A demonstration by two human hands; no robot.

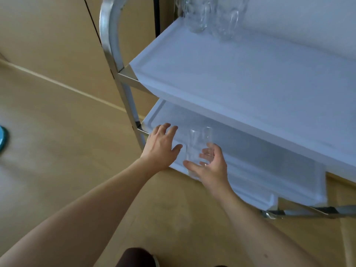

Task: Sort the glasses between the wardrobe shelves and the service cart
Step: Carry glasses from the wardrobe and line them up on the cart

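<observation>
the floor (57,170) is tan and fills the left and bottom of the view, with pale wardrobe panels (48,31) rising behind it at the upper left. the cart (115,60) stands at the right: a curved metal frame carrying two white trays with raised rims, one above the other.

the top tray (231,78) is the bigger surface in view. it holds a cluster of clear glasses (212,16) at its far end, near the upper edge of the view; they are blurred, so their count cannot be told. the part of this tray nearer the person is bare white.

the lower tray (269,170) sits in shadow under the top one. one clear glass (200,145) is at its near left part, upright or nearly so; whether its base touches the tray cannot be told.

both bare forearms reach in from the bottom of the view. the right hand (210,164) holds that glass, fingers curled round its lower half and thumb across the near side. the left hand (160,146) is spread wide, fingers straight, over the left corner of the lower tray, just beside the glass and holding nothing.

a teal object (2,138) shows at the far left edge, and a dark shoe (134,257) at the bottom.
</observation>
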